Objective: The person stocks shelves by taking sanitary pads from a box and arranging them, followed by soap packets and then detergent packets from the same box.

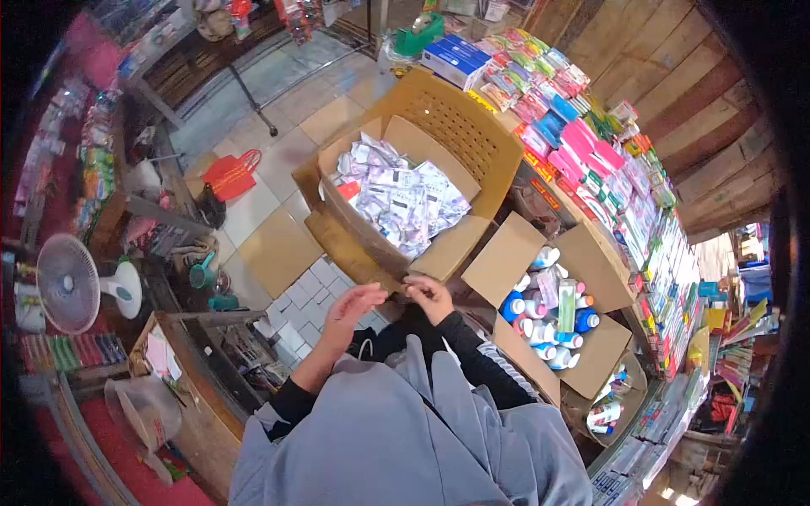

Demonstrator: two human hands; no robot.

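Shop floor point(278, 244), sachet carton point(396, 202), bottle carton point(548, 312)

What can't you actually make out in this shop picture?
- Head view: whatever the left hand and right hand pinch is too small to identify.
- Printing on packets in the cardboard box: blurred.
- Bottle labels in the second box: too small.
- Picture corners: black lens edge.

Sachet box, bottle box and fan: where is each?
Sachet box point(445, 255): head view, on its front flap.
Bottle box point(504, 257): head view, on its left flap.
Fan point(67, 283): head view, on its round grille.
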